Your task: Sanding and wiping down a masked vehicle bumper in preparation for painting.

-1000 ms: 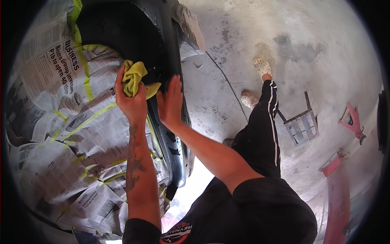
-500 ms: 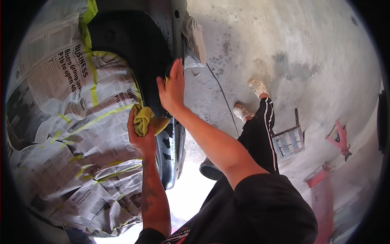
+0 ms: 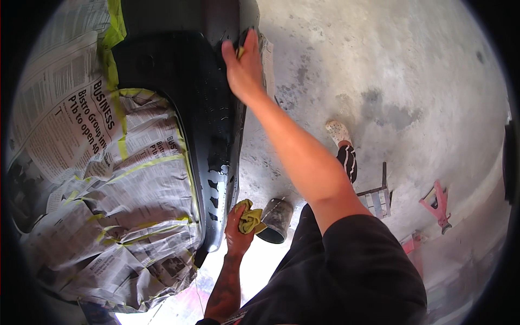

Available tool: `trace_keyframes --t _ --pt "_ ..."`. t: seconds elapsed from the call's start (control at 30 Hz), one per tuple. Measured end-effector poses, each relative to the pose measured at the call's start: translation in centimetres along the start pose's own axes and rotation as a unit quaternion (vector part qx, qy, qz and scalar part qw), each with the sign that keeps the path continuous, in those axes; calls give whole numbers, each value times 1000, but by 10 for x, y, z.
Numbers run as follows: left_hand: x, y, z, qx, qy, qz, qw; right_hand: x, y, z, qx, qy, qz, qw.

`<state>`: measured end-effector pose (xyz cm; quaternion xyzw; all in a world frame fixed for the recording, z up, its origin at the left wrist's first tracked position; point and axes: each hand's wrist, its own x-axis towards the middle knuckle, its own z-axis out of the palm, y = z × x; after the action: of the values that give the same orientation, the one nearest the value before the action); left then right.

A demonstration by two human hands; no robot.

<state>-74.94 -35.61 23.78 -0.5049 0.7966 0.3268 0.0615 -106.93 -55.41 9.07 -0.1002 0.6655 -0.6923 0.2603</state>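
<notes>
My left hand [image 3: 238, 233] grips a crumpled yellow-green cloth [image 3: 249, 217] beside the lower end of the black car panel [image 3: 214, 116], near a dark bucket [image 3: 277, 216]. Farther up, my right hand [image 3: 245, 67] is at the panel's right edge. Its thumb and fingers close on a small black-and-yellow pad [image 3: 240, 52], mostly hidden by the hand. The panel is glossy and looks wet, with water drops and pale reflections along its lower stretch.
Newspaper sheets [image 3: 146, 189] held with yellow-green tape [image 3: 114, 38] cover the car left of the panel. On the concrete floor [image 3: 325, 65] to the right stand a small slatted stool [image 3: 376, 203] and a red metal stand [image 3: 436, 205]. My foot in a pale speckled clog [image 3: 337, 131] is nearby.
My right hand has slid farther up along the panel's edge. My left hand, with the cloth, has moved from over the newspaper to the right and nearer, beside the bucket.
</notes>
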Motion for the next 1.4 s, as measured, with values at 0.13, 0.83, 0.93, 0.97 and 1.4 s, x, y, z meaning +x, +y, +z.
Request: trace_keyframes --t 0.13,0.83,0.93,0.97,1.4 --pt "17 8 -6 8 -1 11 1000 98 2 -10 48 -20 -10 999" --pt "220 31 -22 203 93 172 960 7 -120 29 -108 -80 -157 978" --pt "215 26 -20 100 5 115 988 -4 -155 31 39 -132 -238 962" --pt "226 32 -19 168 -12 99 981 7 -141 26 4 -155 -273 950" --pt "230 67 -25 213 -17 110 971 106 -162 26 30 -181 -206 961"
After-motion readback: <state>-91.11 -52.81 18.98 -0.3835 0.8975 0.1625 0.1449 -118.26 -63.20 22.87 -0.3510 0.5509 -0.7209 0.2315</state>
